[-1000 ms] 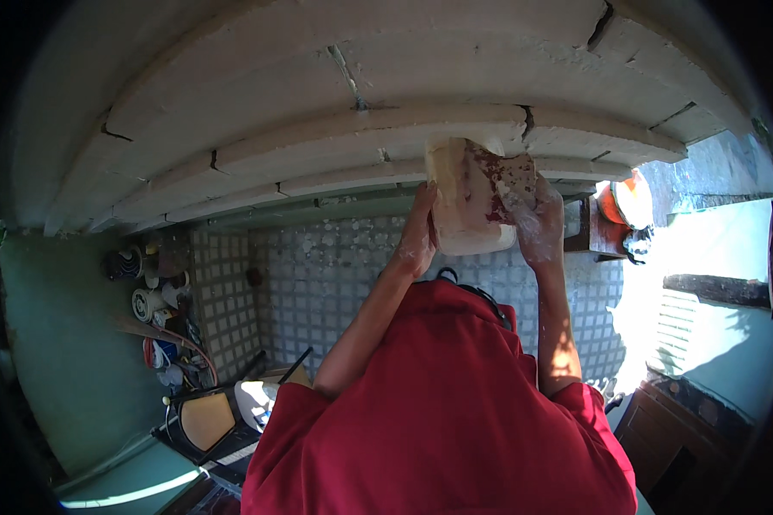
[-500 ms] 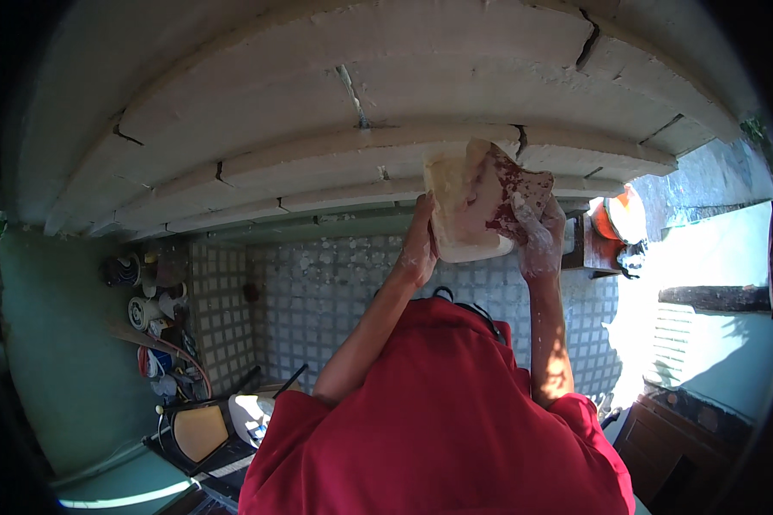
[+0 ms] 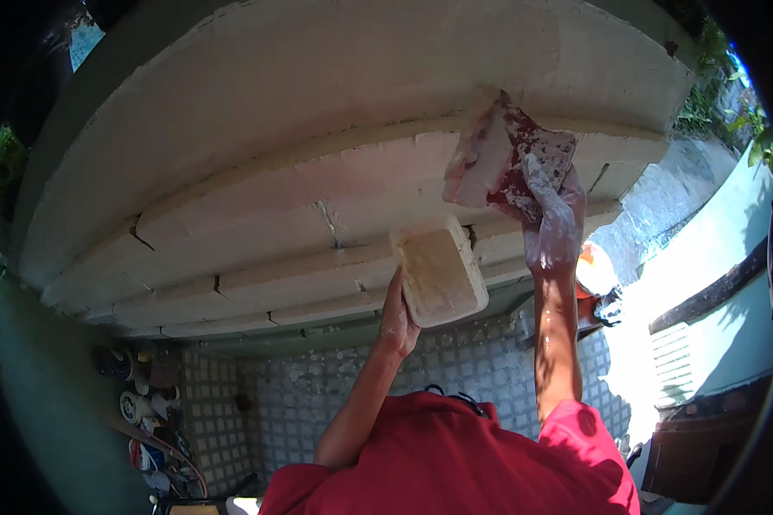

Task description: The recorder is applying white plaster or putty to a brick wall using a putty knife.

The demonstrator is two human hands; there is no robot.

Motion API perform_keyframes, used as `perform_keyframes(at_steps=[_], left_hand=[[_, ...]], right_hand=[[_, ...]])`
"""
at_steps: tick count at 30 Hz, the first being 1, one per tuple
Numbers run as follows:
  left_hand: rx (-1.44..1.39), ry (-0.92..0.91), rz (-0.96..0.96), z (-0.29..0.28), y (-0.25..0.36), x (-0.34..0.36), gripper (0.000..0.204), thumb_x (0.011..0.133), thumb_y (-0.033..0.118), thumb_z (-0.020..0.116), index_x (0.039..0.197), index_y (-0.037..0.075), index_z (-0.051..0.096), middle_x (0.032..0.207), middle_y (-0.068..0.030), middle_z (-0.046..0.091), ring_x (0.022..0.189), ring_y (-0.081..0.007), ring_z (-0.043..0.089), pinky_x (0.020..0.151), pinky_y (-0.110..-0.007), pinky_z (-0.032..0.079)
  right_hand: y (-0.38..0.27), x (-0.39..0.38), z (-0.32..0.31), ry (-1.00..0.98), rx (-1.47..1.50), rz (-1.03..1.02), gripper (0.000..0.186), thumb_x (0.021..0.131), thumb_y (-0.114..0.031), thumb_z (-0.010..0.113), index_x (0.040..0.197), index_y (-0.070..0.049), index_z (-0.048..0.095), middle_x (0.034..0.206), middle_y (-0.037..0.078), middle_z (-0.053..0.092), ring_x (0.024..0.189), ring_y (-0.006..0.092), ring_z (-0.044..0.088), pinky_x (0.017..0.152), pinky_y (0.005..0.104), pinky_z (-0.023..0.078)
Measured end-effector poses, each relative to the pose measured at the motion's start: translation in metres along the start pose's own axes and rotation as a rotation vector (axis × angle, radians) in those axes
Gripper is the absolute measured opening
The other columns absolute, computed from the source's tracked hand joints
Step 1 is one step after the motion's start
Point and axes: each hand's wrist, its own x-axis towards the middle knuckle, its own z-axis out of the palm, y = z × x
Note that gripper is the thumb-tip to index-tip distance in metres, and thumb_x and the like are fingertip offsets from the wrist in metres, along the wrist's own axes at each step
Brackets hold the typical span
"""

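Note:
My left hand (image 3: 397,324) grips a shallow rectangular cream tub (image 3: 443,273) by its near left side; a pale film coats its inside. In my right hand (image 3: 560,225), smeared with white paste, is a flat dark-red spreader (image 3: 514,159) covered in whitish filler. The spreader is raised to the upper right of the tub, apart from it, in front of the cream stepped boards (image 3: 378,176). Its far edge overlaps a board ledge in the picture; whether it touches I cannot tell. Dark cracks and pale patches mark the board joints.
Below lies a grey checked tile floor (image 3: 318,386) spotted with white. Containers and odds and ends (image 3: 146,412) stand along the green wall at lower left. An orange-and-white bucket (image 3: 594,270) sits at right, near a sunlit wall. Dark-brown wooden furniture (image 3: 704,459) is at lower right.
The spreader has moved up and right, away from the tub where it was before. The tub has come lower and left. The view has tilted up, showing more boards.

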Motion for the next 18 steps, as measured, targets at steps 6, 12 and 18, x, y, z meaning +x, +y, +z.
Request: perform_keyframes(at_steps=[6,12,18], left_hand=[[-0.003,-0.008,0.024,-0.005,0.005,0.001,0.062,0.094,0.05,0.043,0.14,0.009,0.034,0.136,-0.0044,0.045,0.123,-0.0177,0.045,0.103,-0.036,0.038],[0.007,0.054,0.01,-0.036,-0.002,-0.01,0.062,0.094,0.05,0.043,0.14,0.01,0.034,0.136,-0.0048,0.045,0.123,-0.0187,0.045,0.103,-0.038,0.038],[-0.008,0.109,-0.02,-0.045,-0.001,-0.018,0.063,0.093,0.05,0.043,0.141,0.011,0.032,0.137,-0.0051,0.044,0.124,-0.0206,0.045,0.102,-0.04,0.039]], right_hand=[[-0.019,0.092,0.025,-0.049,-0.106,-0.499,0.022,0.087,-0.007,0.058,0.106,0.003,0.059,0.09,0.009,0.067,0.074,0.0158,0.065,0.064,0.0286,0.056],[-0.005,0.092,0.062,0.204,-0.84,-0.898,0.011,0.075,-0.002,0.056,0.083,0.006,0.057,0.062,0.022,0.055,0.056,0.0363,0.055,0.053,0.0402,0.045],[0.005,0.084,0.101,0.211,-1.067,-0.876,0.009,0.081,-0.005,0.057,0.083,0.003,0.059,0.062,0.023,0.057,0.056,0.0406,0.059,0.05,0.0436,0.046]])
